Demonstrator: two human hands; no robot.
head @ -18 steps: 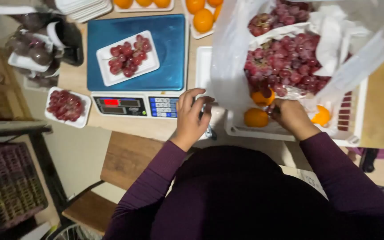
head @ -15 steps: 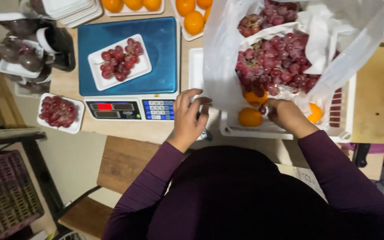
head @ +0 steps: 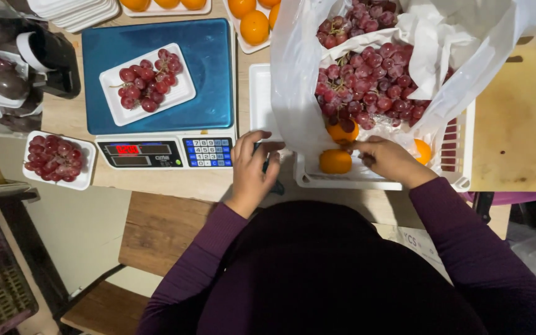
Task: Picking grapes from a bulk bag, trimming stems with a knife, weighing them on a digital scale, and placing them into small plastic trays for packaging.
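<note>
Here our left hand (head: 252,169) pinches a dark tool (head: 267,166) beside the white crate (head: 355,181), our right hand (head: 387,158) grips grapes (head: 367,84) that may spill.

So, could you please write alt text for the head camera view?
A person's right hand reaches into a white crate of red grapes and oranges, while the left hand holds a dark tool beside a blue scale bearing a tray of grapes.

right hand (head: 384,158) nearer orange (head: 335,161) (slightly)
</note>
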